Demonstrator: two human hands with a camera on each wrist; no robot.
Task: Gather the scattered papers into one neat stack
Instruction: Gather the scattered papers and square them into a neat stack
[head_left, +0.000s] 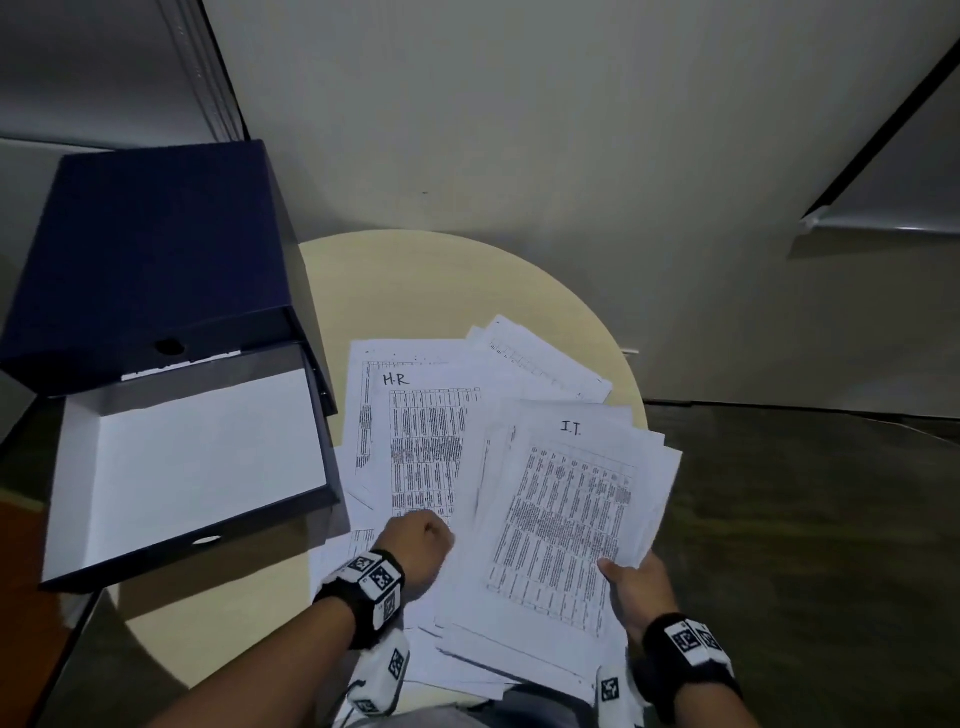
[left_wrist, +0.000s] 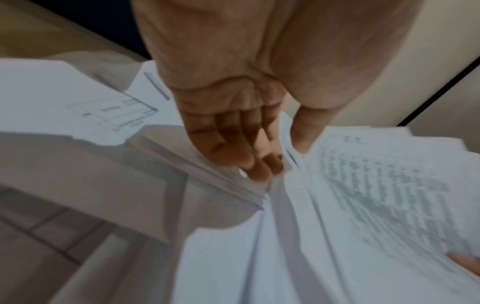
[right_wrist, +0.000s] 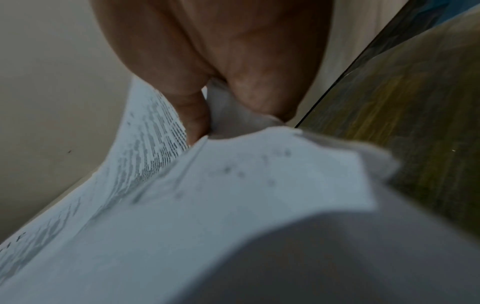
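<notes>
A fanned bundle of printed sheets, topped by one marked "I.T." (head_left: 566, 499), is lifted over the right half of the round table. My right hand (head_left: 628, 577) pinches its near right corner, thumb on top. In the right wrist view that hand (right_wrist: 210, 115) clamps the sheets (right_wrist: 233, 195). My left hand (head_left: 421, 538) grips the bundle's left edge. In the left wrist view it (left_wrist: 280, 158) has its fingers (left_wrist: 249, 160) under the paper (left_wrist: 363, 185) and its thumb above. A sheet marked "H.R." (head_left: 415, 431) and other loose sheets (head_left: 545, 358) lie flat on the table.
The cream round table (head_left: 415, 280) stands against a pale wall. An open navy box file (head_left: 72, 467) with a white inside sits at the left, its lid (head_left: 150, 244) tipped back. Dark floor (head_left: 805, 519) lies to the right.
</notes>
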